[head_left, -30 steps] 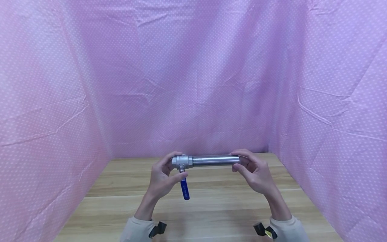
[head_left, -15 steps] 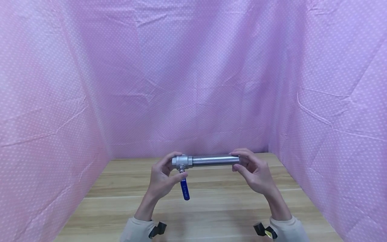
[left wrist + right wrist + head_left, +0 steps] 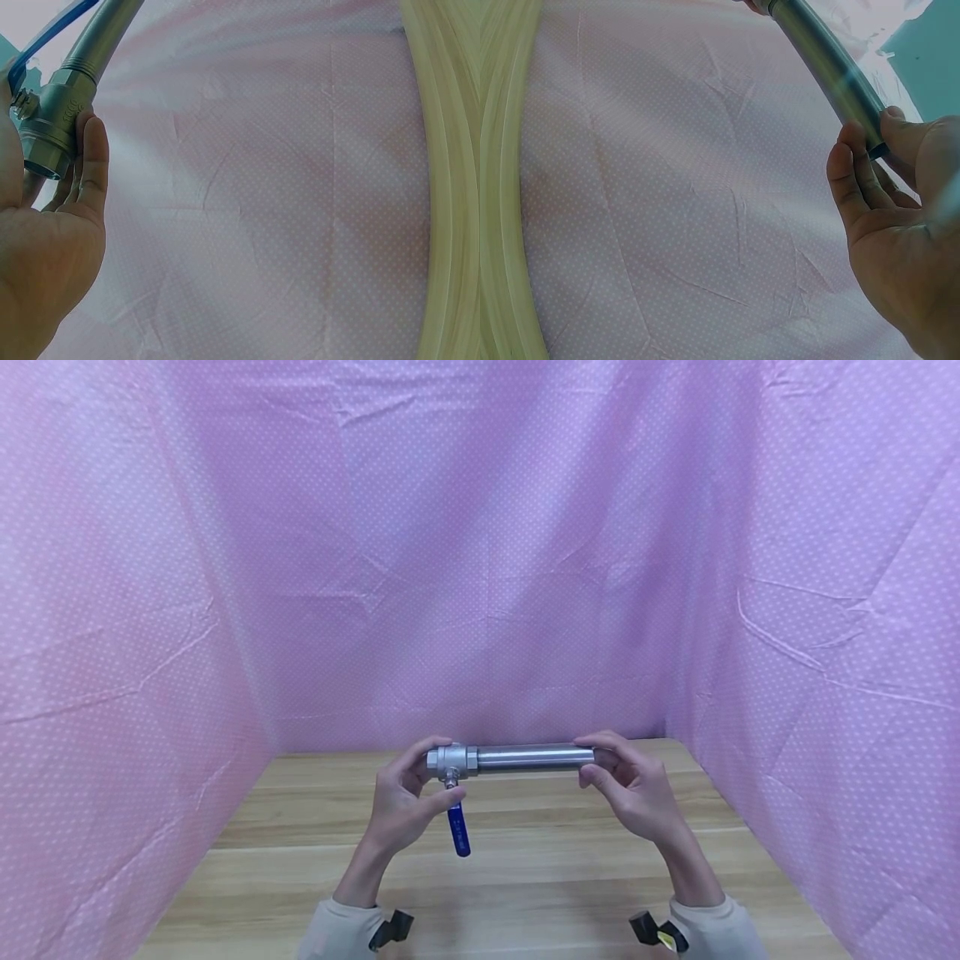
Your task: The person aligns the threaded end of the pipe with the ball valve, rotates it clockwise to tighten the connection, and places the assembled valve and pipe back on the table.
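Observation:
A steel ball valve (image 3: pixel 452 760) with a blue lever handle (image 3: pixel 459 832) is joined to a straight metal pipe (image 3: pixel 534 757), which lies level from left to right in the head view. My left hand (image 3: pixel 401 802) grips the valve body, fingers behind it and thumb across the base of the lever. The lever points down toward the wrists. At the pipe's far right end my right hand (image 3: pixel 637 789) pinches it between thumb and fingers. In the left wrist view the valve's open hexagonal end (image 3: pixel 46 157) faces the palm. Threads show where pipe and valve meet.
Valve and pipe are held above a light wooden table (image 3: pixel 525 893). Pink dotted cloth (image 3: pixel 480 552) hangs behind it and along both sides. Black wrist mounts (image 3: pixel 392 930) sit at both pale sleeves.
My right thumb and fingers have shifted very slightly to the right at the pipe's end. The left hand, valve and pipe stay in place.

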Tool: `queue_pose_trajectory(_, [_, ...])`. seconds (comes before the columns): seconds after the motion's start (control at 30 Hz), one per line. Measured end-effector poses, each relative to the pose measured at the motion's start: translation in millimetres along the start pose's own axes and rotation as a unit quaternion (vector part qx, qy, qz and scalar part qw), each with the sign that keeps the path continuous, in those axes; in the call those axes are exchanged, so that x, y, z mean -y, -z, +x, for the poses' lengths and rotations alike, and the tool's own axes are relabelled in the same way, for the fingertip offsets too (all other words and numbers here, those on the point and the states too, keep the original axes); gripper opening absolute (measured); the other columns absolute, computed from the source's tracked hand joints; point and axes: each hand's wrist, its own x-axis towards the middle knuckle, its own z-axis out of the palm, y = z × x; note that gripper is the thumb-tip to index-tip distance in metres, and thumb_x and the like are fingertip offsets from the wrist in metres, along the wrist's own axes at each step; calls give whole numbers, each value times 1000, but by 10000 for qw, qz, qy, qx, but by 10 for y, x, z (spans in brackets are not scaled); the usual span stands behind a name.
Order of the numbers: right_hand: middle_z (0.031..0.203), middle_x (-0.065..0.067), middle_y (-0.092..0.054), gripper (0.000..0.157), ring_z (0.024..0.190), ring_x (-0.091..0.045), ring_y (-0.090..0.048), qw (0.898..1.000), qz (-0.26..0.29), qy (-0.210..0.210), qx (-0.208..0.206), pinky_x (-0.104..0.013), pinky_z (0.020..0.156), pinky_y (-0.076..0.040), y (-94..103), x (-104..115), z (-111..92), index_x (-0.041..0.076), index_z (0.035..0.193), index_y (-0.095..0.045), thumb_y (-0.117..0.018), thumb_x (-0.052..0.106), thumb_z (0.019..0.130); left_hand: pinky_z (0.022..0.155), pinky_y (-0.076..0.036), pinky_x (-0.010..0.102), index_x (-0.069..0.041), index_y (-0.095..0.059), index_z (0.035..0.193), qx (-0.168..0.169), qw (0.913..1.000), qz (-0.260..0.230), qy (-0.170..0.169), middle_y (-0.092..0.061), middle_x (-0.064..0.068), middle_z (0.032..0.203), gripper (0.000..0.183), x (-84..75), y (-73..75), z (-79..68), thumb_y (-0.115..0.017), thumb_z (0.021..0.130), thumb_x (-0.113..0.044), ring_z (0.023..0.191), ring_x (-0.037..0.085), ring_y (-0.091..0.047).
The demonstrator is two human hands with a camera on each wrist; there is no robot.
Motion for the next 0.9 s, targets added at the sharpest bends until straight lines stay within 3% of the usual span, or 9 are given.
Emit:
queue_pose_trajectory(0.13, [91, -13, -75, 43, 87, -4, -78, 10000, 21, -92, 14, -17, 72, -64, 4, 1, -6, -16, 131, -67, -67, -32, 91, 100, -66, 19, 17, -60, 142, 8, 10000, -6, 48, -73, -8, 133, 67, -12, 4, -4, -84, 80, 22, 111, 3, -75])
queue_pose_trajectory(0.3, [121, 0, -77, 48, 91, -6, -80, 9999, 77, -143, 42, -20, 75, -67, 2, 7, -9, -15, 134, -67, -67, -32, 90, 101, -66, 19, 13, -63, 142, -7, 10000, -25, 17, -73, -8, 133, 66, 1, 3, -5, -84, 80, 22, 110, 4, -75])
queue_pose_trajectory(0.4, [135, 2, -72, 51, 92, -7, -79, 9999, 100, -82, 70, -20, 74, -67, 2, 10, -5, -14, 136, -68, -68, -32, 89, 100, -66, 19, 11, -64, 142, -16, 10000, -44, -36, -73, -6, 132, 66, 17, 1, -1, -84, 80, 21, 109, 4, -75])
queue_pose_trajectory(0.7, [131, 2, -73, 52, 90, -8, -78, 10000, 13, -13, 68, -19, 68, -63, 6, 4, -4, -12, 135, -69, -69, -32, 88, 98, -66, 18, 17, -61, 142, 1, 10000, -51, 29, -74, -8, 131, 66, -2, -3, 4, -84, 80, 22, 109, 3, -75])
queue_pose_trajectory(0.9, [120, -1, -74, 52, 87, -11, -77, 9999, -3, 91, 52, -21, 62, -61, 4, -11, 1, -11, 134, -70, -70, -33, 86, 98, -67, 19, 13, -63, 141, 10, 10000, -46, 5, -74, -7, 131, 65, -4, 1, 0, -84, 80, 22, 109, 4, -75])
